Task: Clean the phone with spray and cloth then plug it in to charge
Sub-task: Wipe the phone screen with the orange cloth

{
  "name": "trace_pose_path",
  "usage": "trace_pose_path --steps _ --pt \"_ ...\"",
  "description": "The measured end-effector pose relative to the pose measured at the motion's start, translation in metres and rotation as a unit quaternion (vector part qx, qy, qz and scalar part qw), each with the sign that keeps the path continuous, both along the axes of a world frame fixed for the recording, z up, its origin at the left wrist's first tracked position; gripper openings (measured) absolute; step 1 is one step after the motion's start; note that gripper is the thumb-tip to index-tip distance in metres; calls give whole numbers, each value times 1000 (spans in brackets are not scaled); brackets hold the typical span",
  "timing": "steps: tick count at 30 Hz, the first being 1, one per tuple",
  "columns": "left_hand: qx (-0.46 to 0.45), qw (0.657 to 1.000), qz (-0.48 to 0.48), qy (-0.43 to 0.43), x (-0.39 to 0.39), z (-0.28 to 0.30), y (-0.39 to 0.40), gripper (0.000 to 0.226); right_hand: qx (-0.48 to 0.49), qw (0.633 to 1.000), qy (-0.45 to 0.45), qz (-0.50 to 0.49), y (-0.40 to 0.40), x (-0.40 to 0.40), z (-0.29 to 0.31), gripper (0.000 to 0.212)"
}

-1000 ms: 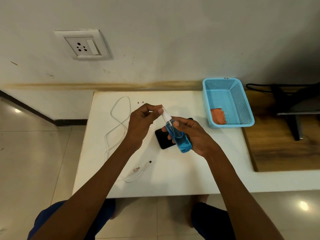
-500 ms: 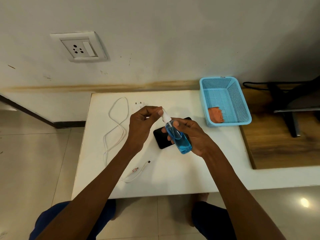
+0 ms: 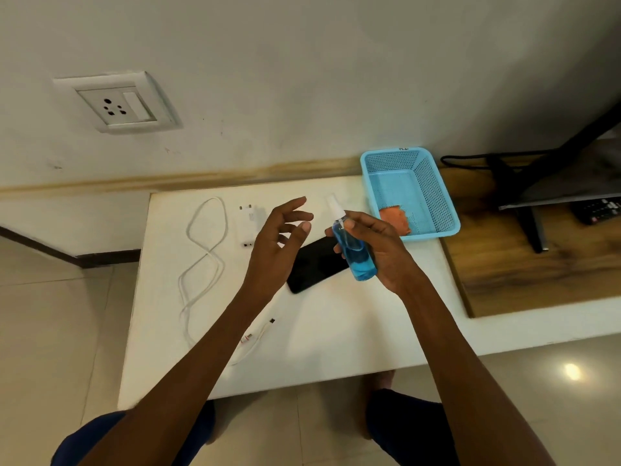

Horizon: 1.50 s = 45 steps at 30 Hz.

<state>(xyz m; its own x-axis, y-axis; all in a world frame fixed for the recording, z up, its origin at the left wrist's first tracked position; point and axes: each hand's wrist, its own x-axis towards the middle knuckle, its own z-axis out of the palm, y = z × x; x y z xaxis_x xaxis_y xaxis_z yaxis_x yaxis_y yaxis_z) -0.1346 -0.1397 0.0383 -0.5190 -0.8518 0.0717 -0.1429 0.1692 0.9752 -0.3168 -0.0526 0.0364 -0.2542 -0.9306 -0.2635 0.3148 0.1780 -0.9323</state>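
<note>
The right hand grips a clear spray bottle of blue liquid over the flat black phone — the left hand, at its nine o'clock, hangs loose-fingered, holding nothing.

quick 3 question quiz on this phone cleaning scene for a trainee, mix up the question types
1. True or false: the orange cloth lies inside the blue basket.
2. Which hand grips the spray bottle? A) left hand B) right hand C) neither
3. Fill in: the phone lies flat on the white ____, below the hands.

Key:
1. True; it sits at the basket's near end.
2. B; the left hand is open with its fingers spread, holding nothing.
3. table; the charger adapter and the white cable lie on it too, left of the phone.
</note>
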Motion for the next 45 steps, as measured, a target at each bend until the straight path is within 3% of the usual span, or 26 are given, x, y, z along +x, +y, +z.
trace_pose_path --steps 3,10,15,18,26,31,36,45 --pt "-13 999 -14 -28 -10 0 9 32 -17 998 2 -65 14 -21 0 16" --pt "-68 989 -96 -94 -29 -11 33 30 -13 967 83 -242 50 -63 1 56" --pt "-101 981 -114 -121 -38 -14 41 31 -16 946 112 -303 60 -82 10 37" --pt "-107 979 -122 -124 -38 -18 43 33 3 943 141 -301 60 -85 13 38" --pt "-133 974 -133 -128 -40 -22 47 31 108 897 329 -274 84 -109 14 22" --pt "-135 972 -135 -135 -41 -21 48 31 143 873 389 -257 96 -114 7 30" --pt "-129 972 -133 -145 -39 -19 46 32 175 874 394 -223 102 -112 4 42" --pt "-136 966 -123 -183 -32 -17 34 32 180 886 369 -216 98 -109 1 41"
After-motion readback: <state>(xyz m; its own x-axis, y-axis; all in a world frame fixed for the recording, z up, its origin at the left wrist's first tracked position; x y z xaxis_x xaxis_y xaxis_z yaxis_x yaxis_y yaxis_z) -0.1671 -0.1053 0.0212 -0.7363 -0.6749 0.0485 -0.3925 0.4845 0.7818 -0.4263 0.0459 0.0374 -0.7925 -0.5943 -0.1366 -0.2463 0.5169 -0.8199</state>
